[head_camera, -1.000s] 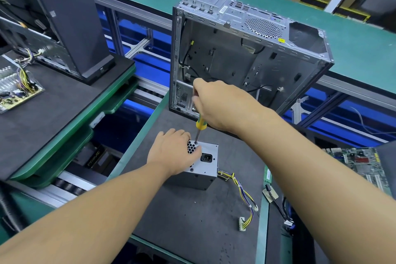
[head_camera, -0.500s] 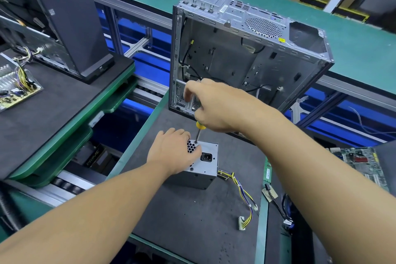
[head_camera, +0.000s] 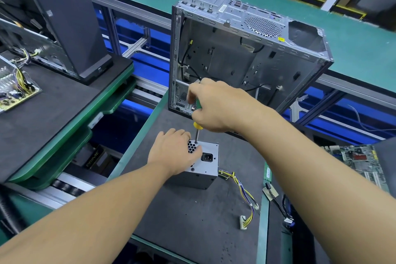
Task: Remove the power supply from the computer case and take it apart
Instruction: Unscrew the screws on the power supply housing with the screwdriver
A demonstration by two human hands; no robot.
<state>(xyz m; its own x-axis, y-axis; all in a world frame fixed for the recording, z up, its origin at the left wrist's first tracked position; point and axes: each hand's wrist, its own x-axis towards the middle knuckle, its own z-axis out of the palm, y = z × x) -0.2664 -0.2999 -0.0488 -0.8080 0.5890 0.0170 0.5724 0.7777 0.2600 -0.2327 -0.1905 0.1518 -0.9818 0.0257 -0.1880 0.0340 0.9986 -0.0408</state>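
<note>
Power supply sitting socket-face up, cables trailing right; left hand gripping it, fingers curling over edge. Right hand fingers wrapping near-upright screwdriver, tip touching top face.

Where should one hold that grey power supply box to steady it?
Grip the power supply across its upturned top from the left, as the left hand does: it stands on end, the screwdriver works the far edge, and its cables trail to the right.

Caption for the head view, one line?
Left hand holds the power supply; right hand works a screwdriver at its top, case behind.
</note>
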